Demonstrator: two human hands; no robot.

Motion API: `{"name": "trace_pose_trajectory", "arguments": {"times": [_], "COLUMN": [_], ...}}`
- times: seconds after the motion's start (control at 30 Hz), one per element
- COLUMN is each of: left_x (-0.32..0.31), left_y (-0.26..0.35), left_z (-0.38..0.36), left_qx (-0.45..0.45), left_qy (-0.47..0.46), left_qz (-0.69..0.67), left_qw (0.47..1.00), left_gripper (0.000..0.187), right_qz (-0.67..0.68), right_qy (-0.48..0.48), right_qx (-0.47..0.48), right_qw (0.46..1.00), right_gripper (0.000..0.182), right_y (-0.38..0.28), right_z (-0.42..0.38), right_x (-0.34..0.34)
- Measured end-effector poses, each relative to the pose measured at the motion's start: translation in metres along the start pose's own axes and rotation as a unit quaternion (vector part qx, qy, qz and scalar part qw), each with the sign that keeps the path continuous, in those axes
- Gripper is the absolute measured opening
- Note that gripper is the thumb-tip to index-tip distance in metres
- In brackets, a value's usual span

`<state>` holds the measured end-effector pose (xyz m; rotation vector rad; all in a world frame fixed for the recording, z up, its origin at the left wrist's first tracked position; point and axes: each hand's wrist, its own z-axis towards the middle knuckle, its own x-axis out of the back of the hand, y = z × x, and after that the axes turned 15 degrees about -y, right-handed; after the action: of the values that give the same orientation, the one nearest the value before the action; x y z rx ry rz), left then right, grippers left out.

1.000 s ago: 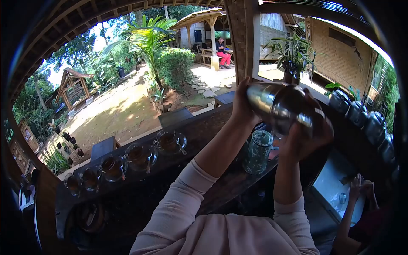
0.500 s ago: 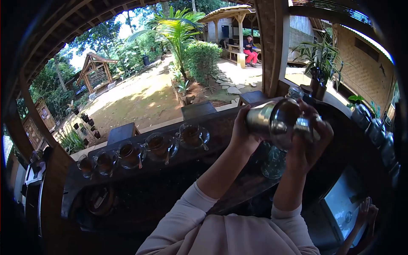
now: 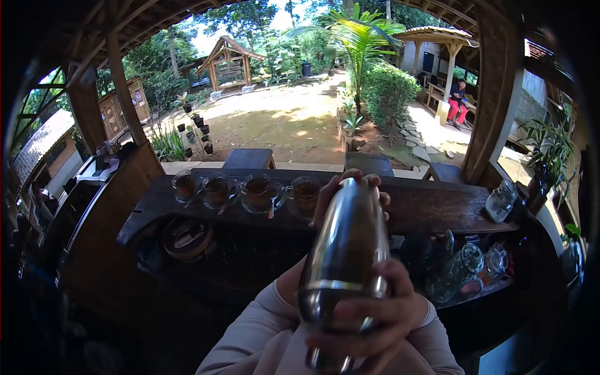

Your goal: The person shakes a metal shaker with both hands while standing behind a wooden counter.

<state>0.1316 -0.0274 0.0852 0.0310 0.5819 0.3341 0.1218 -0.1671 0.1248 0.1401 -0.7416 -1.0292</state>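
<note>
The metal shaker [image 3: 350, 234] is held in front of the person's body, above and on the near side of the worktop [image 3: 431, 209], touching neither it nor the cups. It is tilted, its far end raised and its near end towards the chest.

Left hand [image 3: 326, 201]: grip closed round the far end, palm along the left flank, fingertips curling over the top and right edge. Right hand [image 3: 378, 306]: grip wrapped across the narrower near end, fingers spread over its upper face. Both have hold of the shaker; neither holds anything else that can be seen.

Four glass cups [image 3: 256, 186] with dark contents stand in a row on the worktop, left of the shaker; the rightmost is just beside the left hand. A glass jar [image 3: 501, 201] stands at the right end. A green patterned vessel [image 3: 457, 275] is lower down, right of the shaker.

Obscured: the left wrist lies behind the shaker; the right hand's fingers and the shaker's near end are blurred; the underside of the grip is out of sight. Items beneath the worktop are too dark to identify.
</note>
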Motion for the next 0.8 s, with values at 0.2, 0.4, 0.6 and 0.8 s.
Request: {"name": "trace_pose_trajectory", "arguments": {"times": [0.2,0.4,0.6,0.8], "left_x": [0.022,-0.037,0.019,-0.077], "left_y": [0.048,0.084,0.127,0.125], "left_z": [-0.061,-0.068,-0.155,-0.123], "left_qx": [-0.188,-0.166,-0.235,-0.213], "left_qy": [0.225,0.056,0.154,0.087], "left_qz": [0.146,0.106,0.129,0.292], "left_qw": [0.945,0.979,0.951,0.928], "left_gripper": [0.043,0.038,0.04,0.034], "right_qz": [0.298,0.238,0.368,0.356], "right_qy": [0.147,0.041,0.079,0.076], "right_qx": [-0.258,0.022,-0.105,0.079], "right_qw": [0.907,0.97,0.92,0.928], "right_gripper": [0.045,0.036,0.041,0.045], "right_y": [0.067,0.023,0.04,-0.002], "right_z": [-0.019,0.029,0.017,0.029], "right_x": [-0.091,-0.074,-0.152,-0.117]}}
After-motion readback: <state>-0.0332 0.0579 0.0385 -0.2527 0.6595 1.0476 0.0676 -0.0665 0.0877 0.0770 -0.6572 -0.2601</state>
